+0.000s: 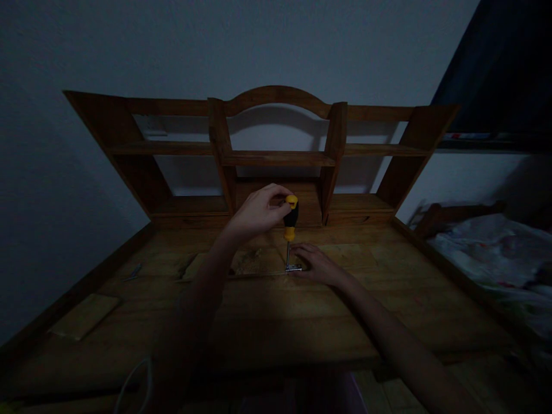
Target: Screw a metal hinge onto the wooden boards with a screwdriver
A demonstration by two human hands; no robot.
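Observation:
My left hand [262, 208] pinches the top of a screwdriver [290, 215] with a yellow and black handle. The screwdriver stands nearly upright, its steel shaft pointing down at a small shiny metal piece [294, 268] on the wooden desk top. Low over the wood, my right hand [318, 264] has its thumb and fingers on either side of that metal piece and steadies it. The exact kind of the piece is too small and dim to make out, and where the tip meets it is unclear.
A wooden shelf unit [276, 158] rises at the back of the desk [302, 328]. To the left lie a flat wooden board [85, 316] and a small thin object [133, 272]. A white cord [149, 379] hangs near the front edge. Plastic-covered things [495, 247] lie beyond the right side.

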